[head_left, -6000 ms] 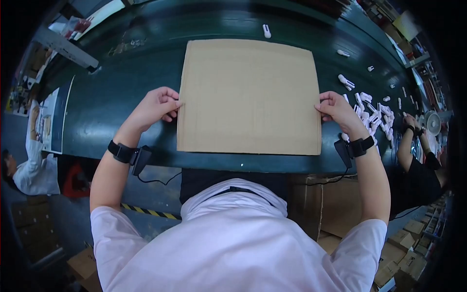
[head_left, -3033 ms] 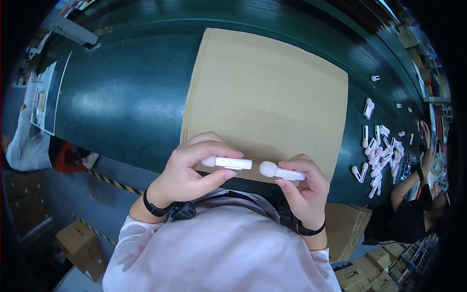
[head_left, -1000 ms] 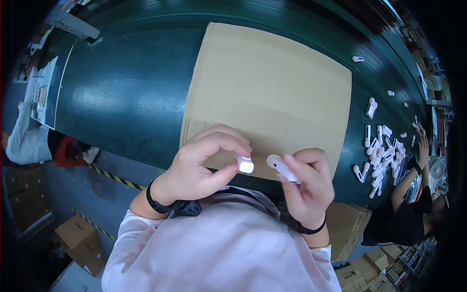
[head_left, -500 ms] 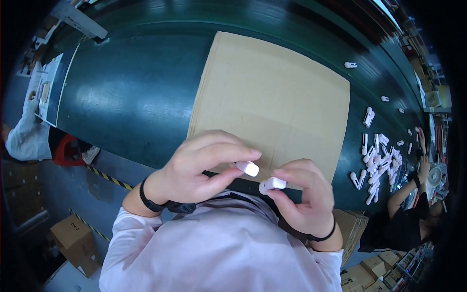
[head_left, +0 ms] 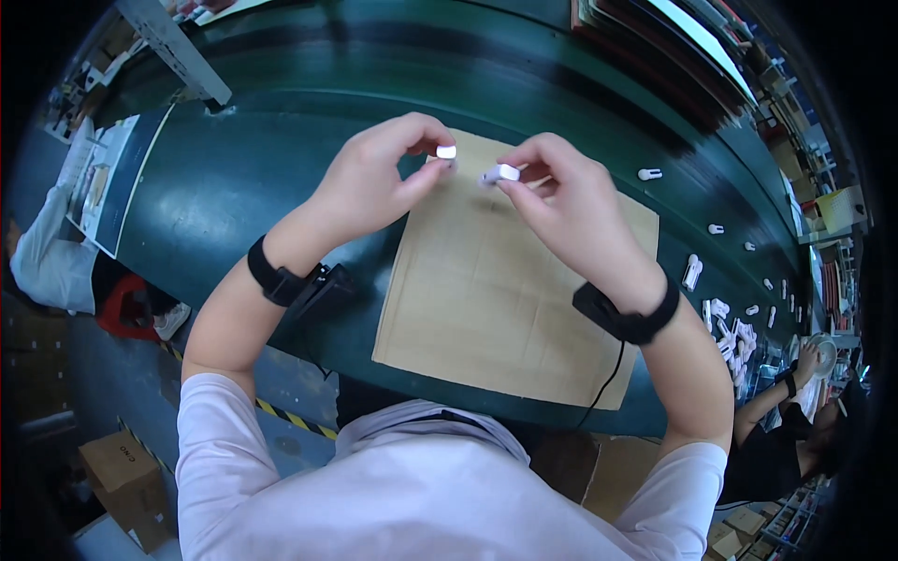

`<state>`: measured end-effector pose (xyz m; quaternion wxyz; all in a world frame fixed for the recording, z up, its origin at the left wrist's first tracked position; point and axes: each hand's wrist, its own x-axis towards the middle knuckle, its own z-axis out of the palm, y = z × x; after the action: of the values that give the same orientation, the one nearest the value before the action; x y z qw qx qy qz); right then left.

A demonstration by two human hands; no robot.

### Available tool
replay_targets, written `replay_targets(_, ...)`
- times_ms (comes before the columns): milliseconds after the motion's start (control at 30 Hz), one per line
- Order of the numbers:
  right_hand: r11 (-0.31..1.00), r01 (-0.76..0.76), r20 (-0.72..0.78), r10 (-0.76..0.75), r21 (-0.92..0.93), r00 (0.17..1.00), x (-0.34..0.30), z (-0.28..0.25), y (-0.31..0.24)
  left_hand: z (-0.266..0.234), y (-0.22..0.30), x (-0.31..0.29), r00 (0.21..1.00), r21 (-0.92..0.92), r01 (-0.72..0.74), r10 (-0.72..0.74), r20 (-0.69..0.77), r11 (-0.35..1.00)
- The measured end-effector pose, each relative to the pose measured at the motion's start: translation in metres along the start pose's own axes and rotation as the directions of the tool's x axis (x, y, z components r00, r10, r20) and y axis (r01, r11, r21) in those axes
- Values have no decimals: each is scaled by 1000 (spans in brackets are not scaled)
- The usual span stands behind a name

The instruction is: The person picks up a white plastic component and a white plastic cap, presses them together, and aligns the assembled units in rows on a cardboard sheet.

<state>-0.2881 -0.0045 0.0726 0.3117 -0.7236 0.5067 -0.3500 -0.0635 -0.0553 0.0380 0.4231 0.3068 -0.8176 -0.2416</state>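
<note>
My left hand (head_left: 374,178) pinches a small white plastic piece (head_left: 446,152) between thumb and fingertips, above the far left part of a cardboard sheet (head_left: 505,299). Just to its right, my right hand (head_left: 575,201) holds a similar small white piece (head_left: 506,173), its pale end turned toward the left hand. The two pieces are apart, with a short gap between them. Fingers cover much of both. Beneath my arms the cardboard lies flat on the green table (head_left: 253,187). Each wrist wears a black band with a small device.
At the right lies a heap of white pieces (head_left: 739,346), with several loose ones (head_left: 649,174) farther off. Beyond the heap sits a co-worker (head_left: 772,449). Another person (head_left: 51,248) is at the far left. A grey post (head_left: 173,47) rises at the back left. A thin cable hangs from my right wrist.
Both hands have moved forward, away from my body, and up over the far part of the cardboard, each still holding its white piece. The view has shifted too.
</note>
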Motion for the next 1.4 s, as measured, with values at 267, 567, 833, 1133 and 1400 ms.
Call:
replay_targets(267, 806, 332, 35, -362, -490, 932, 31, 33, 61, 18, -46, -2, 938, 369, -345, 308, 157, 863)
replay_targets(567, 798, 351, 149, -320, -489, 936, 25, 38, 63, 22, -57, -9, 925, 300, -359, 293, 244, 884)
replay_targets(833, 811, 322, 110, -309, -488, 945, 31, 40, 66, 32, -59, 0, 965, 311, -225, 166, 204, 923)
replay_targets(1133, 836, 283, 87, -275, -470, 958, 30, 38, 70, 34, -61, -3, 977, 278, -170, 124, 174, 946)
replay_targets(1400, 865, 190, 62, -182, -464, 981, 29, 1, 65, 22, -54, -7, 984, 203, -124, 94, 154, 971)
